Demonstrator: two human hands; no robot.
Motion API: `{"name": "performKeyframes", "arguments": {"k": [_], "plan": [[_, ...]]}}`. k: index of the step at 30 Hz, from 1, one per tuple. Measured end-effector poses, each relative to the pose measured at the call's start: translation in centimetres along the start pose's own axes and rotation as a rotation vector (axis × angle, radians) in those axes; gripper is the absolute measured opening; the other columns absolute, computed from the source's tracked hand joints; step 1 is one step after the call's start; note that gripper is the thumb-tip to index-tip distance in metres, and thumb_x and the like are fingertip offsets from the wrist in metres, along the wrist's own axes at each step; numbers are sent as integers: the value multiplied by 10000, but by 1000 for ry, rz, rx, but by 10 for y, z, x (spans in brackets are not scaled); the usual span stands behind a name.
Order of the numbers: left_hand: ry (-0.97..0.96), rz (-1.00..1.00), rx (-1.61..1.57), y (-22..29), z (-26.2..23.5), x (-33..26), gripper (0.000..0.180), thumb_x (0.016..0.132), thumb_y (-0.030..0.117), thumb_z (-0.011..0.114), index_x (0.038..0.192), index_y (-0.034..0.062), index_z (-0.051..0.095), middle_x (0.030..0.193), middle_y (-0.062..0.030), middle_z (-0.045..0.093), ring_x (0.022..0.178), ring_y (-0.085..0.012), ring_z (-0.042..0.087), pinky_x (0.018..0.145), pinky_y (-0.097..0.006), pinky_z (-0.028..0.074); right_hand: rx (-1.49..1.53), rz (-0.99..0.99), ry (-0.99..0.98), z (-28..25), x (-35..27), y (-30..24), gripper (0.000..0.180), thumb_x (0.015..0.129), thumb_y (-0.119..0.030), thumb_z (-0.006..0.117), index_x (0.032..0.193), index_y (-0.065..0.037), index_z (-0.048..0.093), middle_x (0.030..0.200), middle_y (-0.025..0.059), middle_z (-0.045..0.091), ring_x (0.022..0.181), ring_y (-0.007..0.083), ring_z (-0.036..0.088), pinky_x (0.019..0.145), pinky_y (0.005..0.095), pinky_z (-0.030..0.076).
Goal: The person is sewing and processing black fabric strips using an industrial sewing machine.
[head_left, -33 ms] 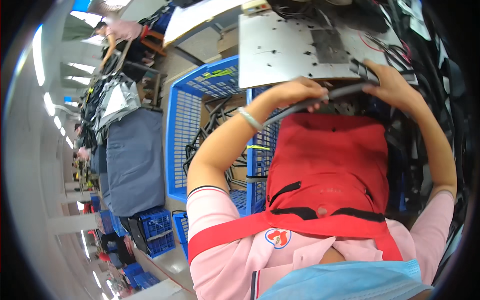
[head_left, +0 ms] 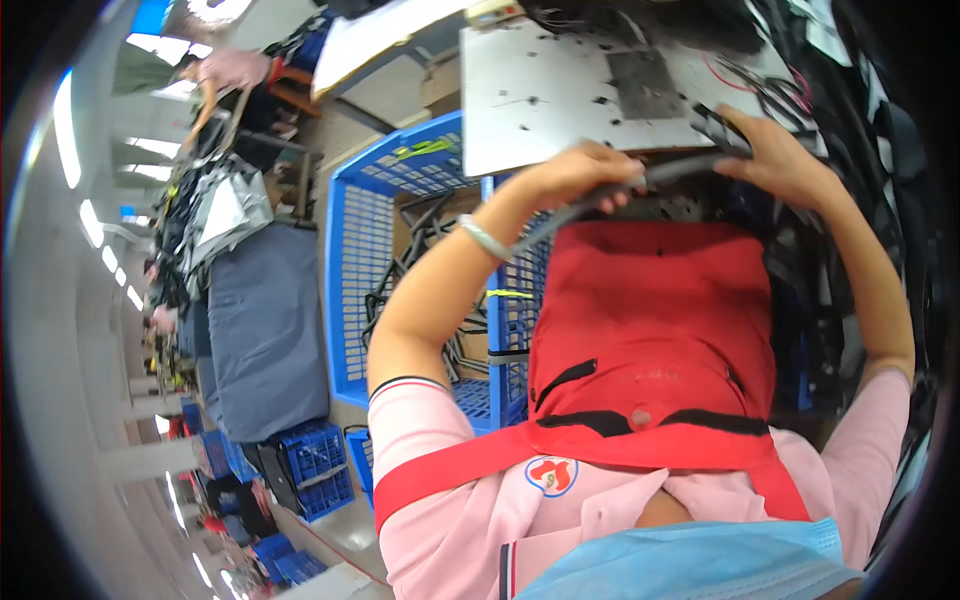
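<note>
A long dark grey strip, like a strap or binding, bends in an arc between my hands at the near edge of the white worktable. My left hand is closed on it, and its tail runs back under my left wrist, past a pale bangle. My right hand pinches the strip farther right. A dark folded piece sticks up by the right thumb and forefinger; whether it belongs to the strip I cannot tell. Below the hands lies my red apron.
The white worktable holds a dark grey patch, black scraps and scissors-like tools. At the left, a blue plastic crate contains black bent frames. Dark material hangs close on the right. Another person bends over work far left.
The view has shifted slightly, so the scene sits a little farther left. Both hands keep their hold on the strip.
</note>
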State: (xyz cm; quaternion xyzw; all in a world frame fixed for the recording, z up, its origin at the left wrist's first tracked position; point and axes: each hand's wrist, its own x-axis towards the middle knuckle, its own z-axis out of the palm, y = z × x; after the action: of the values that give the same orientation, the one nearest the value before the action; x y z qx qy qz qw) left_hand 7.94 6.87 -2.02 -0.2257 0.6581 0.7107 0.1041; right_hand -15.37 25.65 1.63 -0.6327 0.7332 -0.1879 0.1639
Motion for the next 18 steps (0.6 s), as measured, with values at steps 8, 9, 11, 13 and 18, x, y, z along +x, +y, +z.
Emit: {"name": "performKeyframes", "arguments": {"k": [8,9,11,13,18], "plan": [[499,574,707,54,-3,10,264,899,204,671,1030,-22,709,769,-34,676,672,-69,584,572,-219,443,-42,-9,90,-36,36,8,796,722,-383,789,1314,60,495,1210,292,592,1139,389,575,952,402,461],[483,579,706,56,-3,15,264,899,204,671,1030,-22,709,769,-34,676,672,-69,584,572,-219,443,-70,-125,173,-38,37,6,726,731,-350,778,1283,41,514,1164,284,612,1107,402,582,930,413,467],[503,540,671,62,-5,24,263,879,206,668,1007,-20,706,719,-59,679,622,-95,582,577,-246,465,-52,13,88,-54,38,2,677,714,-329,782,1230,40,545,1128,269,631,1076,380,601,904,409,472],[487,518,619,62,-11,37,263,879,210,669,1000,-21,704,723,-59,682,616,-91,578,573,-244,462,1,42,93,-58,39,7,607,700,-312,787,1157,31,581,1070,251,648,1024,356,617,867,403,474],[467,449,492,67,-18,59,287,879,223,676,1009,-33,700,740,-59,692,594,-71,557,550,-227,452,-21,-14,127,-62,50,24,551,695,-327,802,1072,19,598,981,219,656,950,342,623,823,407,474]]}}
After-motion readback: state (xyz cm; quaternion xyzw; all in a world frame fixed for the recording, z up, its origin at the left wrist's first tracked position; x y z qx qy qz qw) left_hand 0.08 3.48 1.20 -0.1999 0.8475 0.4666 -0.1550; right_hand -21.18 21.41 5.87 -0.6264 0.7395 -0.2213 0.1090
